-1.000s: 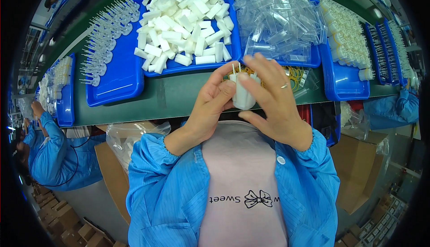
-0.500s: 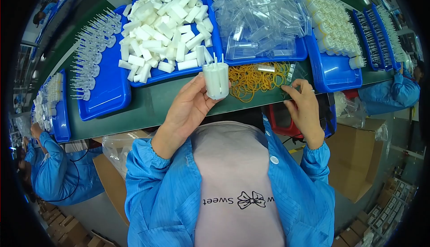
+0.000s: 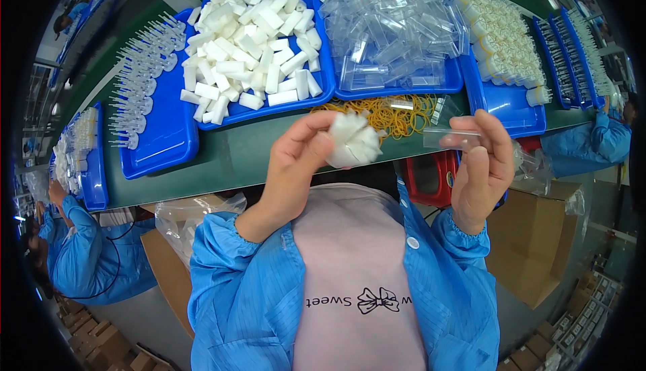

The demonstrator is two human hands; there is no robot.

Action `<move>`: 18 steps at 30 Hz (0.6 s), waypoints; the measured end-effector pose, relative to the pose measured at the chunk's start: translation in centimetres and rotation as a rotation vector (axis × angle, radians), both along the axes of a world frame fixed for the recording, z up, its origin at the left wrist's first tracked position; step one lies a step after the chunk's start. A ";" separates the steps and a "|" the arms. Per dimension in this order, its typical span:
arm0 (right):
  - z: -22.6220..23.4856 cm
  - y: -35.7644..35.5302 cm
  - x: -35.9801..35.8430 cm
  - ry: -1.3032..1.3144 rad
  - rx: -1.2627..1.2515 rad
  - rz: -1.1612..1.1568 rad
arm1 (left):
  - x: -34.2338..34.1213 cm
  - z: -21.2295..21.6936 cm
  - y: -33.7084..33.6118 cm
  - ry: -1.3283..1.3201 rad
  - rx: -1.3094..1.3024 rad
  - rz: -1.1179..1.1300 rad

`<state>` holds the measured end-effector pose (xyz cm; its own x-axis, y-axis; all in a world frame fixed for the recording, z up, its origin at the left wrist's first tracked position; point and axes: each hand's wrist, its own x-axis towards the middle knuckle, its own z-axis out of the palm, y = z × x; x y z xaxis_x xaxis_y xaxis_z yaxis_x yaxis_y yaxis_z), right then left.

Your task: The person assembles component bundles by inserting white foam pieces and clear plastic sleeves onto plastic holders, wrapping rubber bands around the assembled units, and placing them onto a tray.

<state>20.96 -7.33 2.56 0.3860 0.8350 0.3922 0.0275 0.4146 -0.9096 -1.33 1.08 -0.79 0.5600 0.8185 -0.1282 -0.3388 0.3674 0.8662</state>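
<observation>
My left hand (image 3: 293, 169) is closed on a round bundle of white foam blocks (image 3: 356, 143), which is tilted so that one end shows, slightly blurred. Between the fingertips of my right hand (image 3: 483, 172) is a thin clear plastic piece (image 3: 441, 137), held flat to the right of the bundle and apart from it. Behind the two hands lie yellow rubber bands (image 3: 397, 117) in a loose pile on the green table (image 3: 235, 152).
Blue trays hold white foam blocks (image 3: 245, 48), clear plastic pieces (image 3: 390, 28), finished-looking white bundles (image 3: 501, 41) and clear stemmed parts (image 3: 138, 95). Cardboard boxes (image 3: 538, 236) stand below the table edge. Co-workers in blue sleeves (image 3: 101, 256) sit on both sides.
The bundle in my left hand has tipped from upright to end-on and shifted right. My right hand has lifted the clear plastic piece off the table, rising and turning its palm inward.
</observation>
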 end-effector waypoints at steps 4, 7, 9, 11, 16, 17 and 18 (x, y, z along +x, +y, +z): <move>1.7 1.1 -2.1 -0.056 0.105 0.101 | 0.1 0.7 -0.2 0.159 0.637 0.115; 2.1 1.6 -2.8 -0.208 0.119 0.163 | -0.4 0.7 -0.7 0.190 0.687 0.139; 2.4 1.5 -2.9 -0.239 0.086 0.174 | -0.5 0.6 -0.7 0.193 0.710 0.157; 2.4 1.4 -3.0 -0.235 0.114 0.178 | -0.6 0.5 -0.8 0.204 0.715 0.162; 2.5 1.1 -3.0 -0.172 0.144 0.160 | -0.6 0.8 -0.7 0.191 0.707 0.164; 2.7 1.1 -3.1 -0.172 0.136 0.153 | -0.6 1.0 -0.7 0.196 0.707 0.161; 2.9 1.1 -3.0 -0.177 0.140 0.152 | -0.7 1.2 -0.7 0.191 0.711 0.162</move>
<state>17.95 -6.19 5.46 0.1754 0.8110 0.5581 0.1084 0.5475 -0.8298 -2.02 0.39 0.40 0.4466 0.8106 0.3789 -0.1613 -0.3436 0.9251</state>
